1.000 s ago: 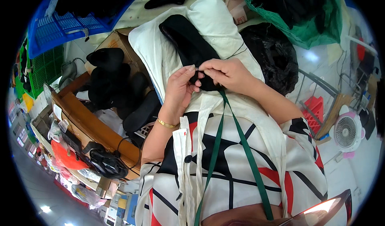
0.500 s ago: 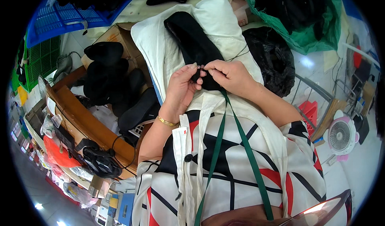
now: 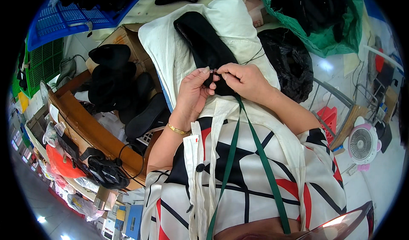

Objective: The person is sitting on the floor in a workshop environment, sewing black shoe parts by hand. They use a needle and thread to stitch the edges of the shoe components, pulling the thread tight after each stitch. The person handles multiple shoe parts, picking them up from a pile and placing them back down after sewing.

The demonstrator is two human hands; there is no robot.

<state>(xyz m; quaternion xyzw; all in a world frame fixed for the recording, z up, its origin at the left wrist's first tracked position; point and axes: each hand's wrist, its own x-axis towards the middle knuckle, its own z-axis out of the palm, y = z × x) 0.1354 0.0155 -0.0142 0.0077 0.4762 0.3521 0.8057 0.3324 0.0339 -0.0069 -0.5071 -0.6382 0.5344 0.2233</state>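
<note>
A black shoe (image 3: 208, 38) lies aslant on a white cushion (image 3: 159, 42) in front of the person. Both hands are over its near end: the left hand (image 3: 194, 91) and right hand (image 3: 247, 81) meet fingertip to fingertip, each grip pinching a tiny item (image 3: 214, 71) too small to identify. Most of the shoe extends beyond the grips, away from the body.

I see solid black on the long, slipper-shaped fabric piece (image 3: 211, 42), set against the off-white of the soft cloth cushion (image 3: 230, 18). The loose, silky white shirt (image 3: 228, 199) carries black lines and blocks with red streaks, crossed by flat dark-green ribbon straps (image 3: 265, 165). Further out I pick up a bright-blue plastic lattice crate (image 3: 44, 33), a green woven plastic sack (image 3: 347, 48) and a round white fan (image 3: 362, 144) with pink trim.
</note>
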